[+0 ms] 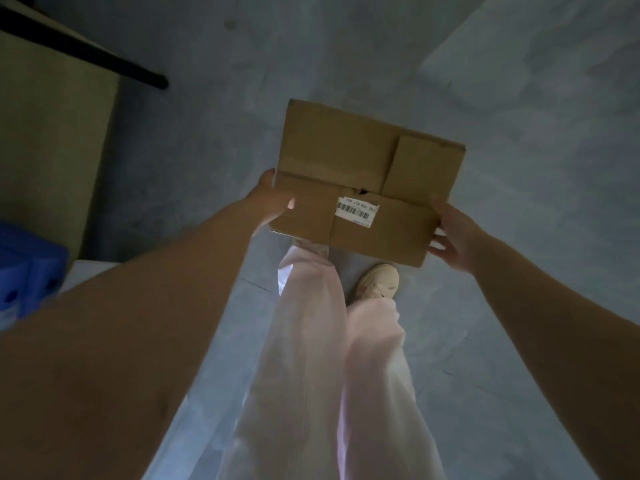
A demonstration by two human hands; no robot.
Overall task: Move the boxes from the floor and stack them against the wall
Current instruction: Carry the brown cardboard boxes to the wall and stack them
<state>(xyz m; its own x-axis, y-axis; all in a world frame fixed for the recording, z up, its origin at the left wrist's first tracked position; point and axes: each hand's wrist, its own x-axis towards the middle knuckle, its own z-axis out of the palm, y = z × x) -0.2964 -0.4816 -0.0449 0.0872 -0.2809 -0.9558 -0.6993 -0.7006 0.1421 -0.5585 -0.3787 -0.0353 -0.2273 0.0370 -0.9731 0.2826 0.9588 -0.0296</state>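
Observation:
A brown cardboard box (360, 168) with a white barcode label on its top hangs in the air above the grey floor, in front of my legs. My left hand (272, 199) grips its left edge, thumb on the top face and fingers hidden underneath. On the right edge my right hand (455, 237) holds the box from the side and below, with its fingers curled under the corner. The box is level and closed, its flaps folded shut.
Grey concrete floor (519, 116) spreads all around. A tall tan panel (52, 174) with a black bar (86, 53) stands at the left. A blue crate (24, 271) sits at the lower left. My legs in pale trousers and a beige shoe (377, 282) are below the box.

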